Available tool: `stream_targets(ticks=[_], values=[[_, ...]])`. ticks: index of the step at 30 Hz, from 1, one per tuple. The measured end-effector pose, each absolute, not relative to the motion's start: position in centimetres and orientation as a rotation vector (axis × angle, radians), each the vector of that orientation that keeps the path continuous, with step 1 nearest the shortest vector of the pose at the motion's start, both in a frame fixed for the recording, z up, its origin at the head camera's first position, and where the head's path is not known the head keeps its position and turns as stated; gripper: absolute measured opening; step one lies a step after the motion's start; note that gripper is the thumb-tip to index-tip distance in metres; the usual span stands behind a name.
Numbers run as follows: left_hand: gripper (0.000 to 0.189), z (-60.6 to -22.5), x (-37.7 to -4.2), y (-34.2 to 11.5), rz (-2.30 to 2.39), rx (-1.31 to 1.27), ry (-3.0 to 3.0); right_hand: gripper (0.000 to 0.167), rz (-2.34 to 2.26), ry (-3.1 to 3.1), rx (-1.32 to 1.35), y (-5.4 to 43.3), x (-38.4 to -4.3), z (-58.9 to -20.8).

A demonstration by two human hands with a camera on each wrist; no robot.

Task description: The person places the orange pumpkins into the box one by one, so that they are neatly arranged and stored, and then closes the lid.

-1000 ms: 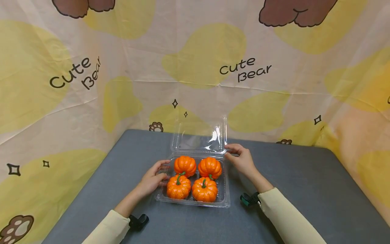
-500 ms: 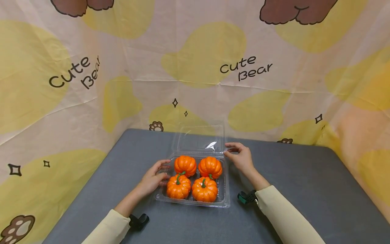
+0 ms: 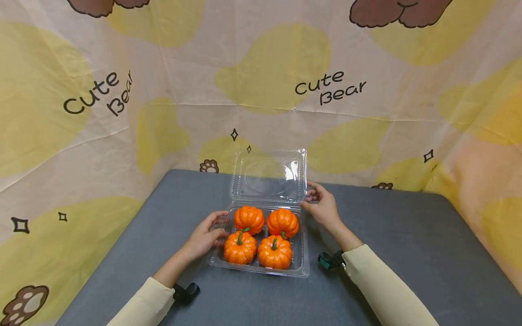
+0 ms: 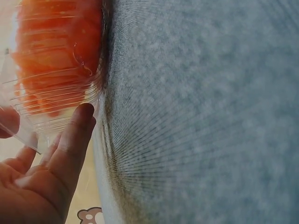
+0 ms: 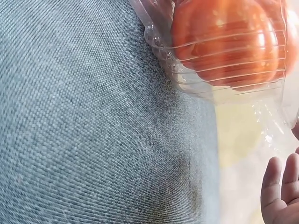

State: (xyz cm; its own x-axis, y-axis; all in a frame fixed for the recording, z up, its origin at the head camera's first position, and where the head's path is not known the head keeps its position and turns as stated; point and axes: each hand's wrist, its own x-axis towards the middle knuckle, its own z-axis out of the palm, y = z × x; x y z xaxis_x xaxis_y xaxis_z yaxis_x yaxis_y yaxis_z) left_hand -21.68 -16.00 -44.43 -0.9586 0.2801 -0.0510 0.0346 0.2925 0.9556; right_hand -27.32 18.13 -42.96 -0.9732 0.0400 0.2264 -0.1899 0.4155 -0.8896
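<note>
A clear plastic clamshell box (image 3: 299, 271) stands on the table, its hinged lid (image 3: 269, 179) raised at the back. Several orange toy pumpkins (image 3: 275, 252) with green stems fill its base. At the box's left side is my left hand (image 3: 204, 236), fingers extended and fingertips at the rim. In the left wrist view, one straight digit (image 4: 77, 133) lies along the ribbed side wall. My right hand (image 3: 324, 209) is by the back right corner, its fingers at the lid's right edge and thumb near the hinge. Two of its fingers (image 5: 272, 186) show below the box in the right wrist view.
The grey table (image 3: 391, 235) ends at the back against a printed cloth backdrop (image 3: 261, 68) with bear paws and lettering. Black straps with cameras (image 3: 186, 293) are worn on both wrists.
The lid leaned back half a second ago and now stands more upright. My right fingers have shifted slightly farther back along its edge. The left hand and the pumpkins stay where they were.
</note>
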Motion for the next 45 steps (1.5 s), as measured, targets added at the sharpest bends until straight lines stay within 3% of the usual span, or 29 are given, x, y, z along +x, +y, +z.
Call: stream_targets(ticks=[5,12,23,45], values=[[0.048,-44.1,-21.6,-16.0,1.715,0.284,2.368,0.068,1.628,-2.408,0.175,18.1,-27.1,-42.7],[0.047,-44.2,-21.6,-16.1,1.703,0.288,2.403,0.052,1.743,-2.344,0.346,19.0,-26.2,-42.2],[0.043,-44.3,-21.3,-16.2,1.73,0.284,2.372,0.046,1.728,-2.402,0.588,20.4,-24.1,-41.7],[0.046,-43.9,-20.9,-17.0,1.882,0.219,2.19,0.034,1.657,-2.576,0.585,21.4,-20.9,-41.6]])
